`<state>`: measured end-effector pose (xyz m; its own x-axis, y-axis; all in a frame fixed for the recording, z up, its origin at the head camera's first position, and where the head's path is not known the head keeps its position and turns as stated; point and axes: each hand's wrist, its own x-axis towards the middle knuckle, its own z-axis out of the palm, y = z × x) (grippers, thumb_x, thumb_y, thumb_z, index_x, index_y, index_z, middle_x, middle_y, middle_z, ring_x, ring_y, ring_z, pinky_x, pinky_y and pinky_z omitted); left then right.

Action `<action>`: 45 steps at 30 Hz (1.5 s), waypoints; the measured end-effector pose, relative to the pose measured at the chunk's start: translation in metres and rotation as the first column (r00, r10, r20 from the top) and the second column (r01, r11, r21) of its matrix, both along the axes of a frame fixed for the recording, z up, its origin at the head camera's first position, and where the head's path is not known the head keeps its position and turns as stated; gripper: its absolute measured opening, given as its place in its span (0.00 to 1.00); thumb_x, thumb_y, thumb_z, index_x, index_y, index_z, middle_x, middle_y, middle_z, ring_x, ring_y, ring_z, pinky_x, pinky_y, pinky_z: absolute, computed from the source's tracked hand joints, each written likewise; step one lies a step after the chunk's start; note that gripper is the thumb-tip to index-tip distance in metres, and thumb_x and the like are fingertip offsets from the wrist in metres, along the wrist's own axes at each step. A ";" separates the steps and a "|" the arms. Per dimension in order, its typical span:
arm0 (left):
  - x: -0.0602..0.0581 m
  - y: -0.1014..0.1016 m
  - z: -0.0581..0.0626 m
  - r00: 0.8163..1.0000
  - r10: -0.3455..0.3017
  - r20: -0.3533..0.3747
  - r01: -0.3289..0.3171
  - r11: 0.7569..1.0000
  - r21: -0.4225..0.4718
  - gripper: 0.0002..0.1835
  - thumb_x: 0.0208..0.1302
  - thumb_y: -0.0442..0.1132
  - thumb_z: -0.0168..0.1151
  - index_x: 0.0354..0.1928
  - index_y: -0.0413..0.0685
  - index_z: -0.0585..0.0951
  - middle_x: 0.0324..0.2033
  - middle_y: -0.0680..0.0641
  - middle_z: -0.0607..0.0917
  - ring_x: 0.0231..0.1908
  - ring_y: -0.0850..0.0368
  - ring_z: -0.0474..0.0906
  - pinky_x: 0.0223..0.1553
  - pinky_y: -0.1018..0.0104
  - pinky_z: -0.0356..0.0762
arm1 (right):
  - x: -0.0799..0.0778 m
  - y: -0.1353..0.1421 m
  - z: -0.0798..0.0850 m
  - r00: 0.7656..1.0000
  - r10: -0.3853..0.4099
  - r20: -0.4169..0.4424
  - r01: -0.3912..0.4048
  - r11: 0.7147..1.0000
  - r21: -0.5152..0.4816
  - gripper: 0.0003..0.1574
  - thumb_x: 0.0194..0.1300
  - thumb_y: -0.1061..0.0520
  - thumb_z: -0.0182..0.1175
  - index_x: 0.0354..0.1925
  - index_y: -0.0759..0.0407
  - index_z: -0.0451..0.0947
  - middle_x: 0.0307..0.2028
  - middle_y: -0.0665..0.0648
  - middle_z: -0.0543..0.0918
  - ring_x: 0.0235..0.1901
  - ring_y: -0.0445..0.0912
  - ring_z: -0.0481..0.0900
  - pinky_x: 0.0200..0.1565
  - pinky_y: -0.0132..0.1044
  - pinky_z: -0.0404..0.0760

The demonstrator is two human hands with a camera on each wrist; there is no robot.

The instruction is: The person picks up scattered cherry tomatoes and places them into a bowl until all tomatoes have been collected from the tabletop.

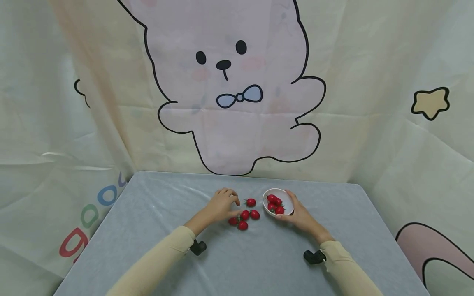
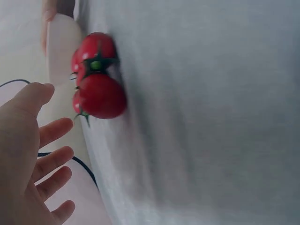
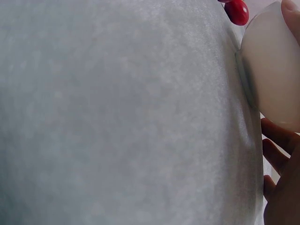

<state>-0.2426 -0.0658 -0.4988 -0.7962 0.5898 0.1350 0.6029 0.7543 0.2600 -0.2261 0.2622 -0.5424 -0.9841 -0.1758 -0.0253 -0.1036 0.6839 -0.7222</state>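
My left hand (image 1: 221, 206) hovers just above and beside several loose red cherry tomatoes (image 1: 242, 225) with green stems. In the left wrist view its fingers (image 2: 55, 159) are spread and relaxed, apart from the tomatoes (image 2: 104, 96). To the right, my right hand (image 1: 301, 216) holds a small white bowl (image 1: 283, 195) at its right side, thumb at the near rim and fingers round the far side. Several cherry tomatoes (image 1: 279, 210) lie inside the bowl. The right wrist view shows the bowl's outer wall (image 3: 272, 70) slightly tilted, with fingers (image 3: 276, 157) beneath and beside it.
A grey-blue cloth (image 1: 252, 267) covers the table. Behind it hangs a pale curtain (image 1: 340, 135) with a cartoon bear. Each wrist wears a black camera mount (image 1: 198, 247). One loose tomato (image 1: 250, 202) lies farther back than the others.
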 end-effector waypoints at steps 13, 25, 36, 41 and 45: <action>0.014 -0.017 -0.021 1.000 0.014 0.007 -0.013 0.999 -0.040 0.18 0.64 0.63 0.60 0.39 0.58 0.84 0.52 0.51 0.81 0.56 0.51 0.73 0.63 0.48 0.69 | -0.002 0.000 -0.002 1.000 -0.005 0.004 0.005 1.000 0.007 0.72 0.50 0.34 0.73 0.78 0.48 0.41 0.73 0.66 0.60 0.72 0.64 0.61 0.67 0.68 0.63; 0.021 -0.020 -0.028 1.000 0.012 -0.008 -0.012 0.999 -0.032 0.19 0.63 0.63 0.62 0.38 0.57 0.84 0.50 0.51 0.82 0.55 0.52 0.74 0.62 0.48 0.70 | -0.002 0.000 -0.001 1.000 -0.003 -0.001 0.003 1.000 0.008 0.72 0.50 0.34 0.73 0.78 0.48 0.41 0.73 0.67 0.60 0.72 0.64 0.61 0.68 0.67 0.62; 0.019 -0.021 -0.029 0.999 0.021 -0.028 -0.022 0.999 -0.035 0.18 0.62 0.62 0.64 0.38 0.57 0.84 0.50 0.52 0.81 0.55 0.53 0.73 0.62 0.48 0.70 | -0.001 -0.001 -0.001 1.000 -0.014 0.018 0.014 1.000 0.000 0.72 0.49 0.34 0.74 0.78 0.45 0.41 0.73 0.65 0.61 0.72 0.62 0.61 0.68 0.67 0.62; 0.019 -0.021 -0.030 0.998 0.044 -0.055 -0.046 0.998 -0.043 0.20 0.60 0.64 0.64 0.38 0.56 0.83 0.49 0.51 0.81 0.54 0.51 0.74 0.62 0.46 0.70 | 0.000 -0.001 -0.001 1.000 -0.011 0.014 0.011 1.000 -0.001 0.72 0.49 0.34 0.74 0.78 0.46 0.42 0.73 0.65 0.61 0.72 0.62 0.61 0.67 0.67 0.63; 0.021 -0.020 -0.032 0.992 0.086 -0.092 -0.090 0.995 -0.039 0.23 0.58 0.67 0.65 0.33 0.55 0.82 0.47 0.48 0.82 0.52 0.49 0.74 0.61 0.45 0.71 | 0.000 -0.001 -0.001 1.000 -0.010 0.010 0.009 1.000 0.008 0.72 0.50 0.33 0.73 0.78 0.47 0.41 0.73 0.66 0.60 0.72 0.64 0.61 0.67 0.68 0.63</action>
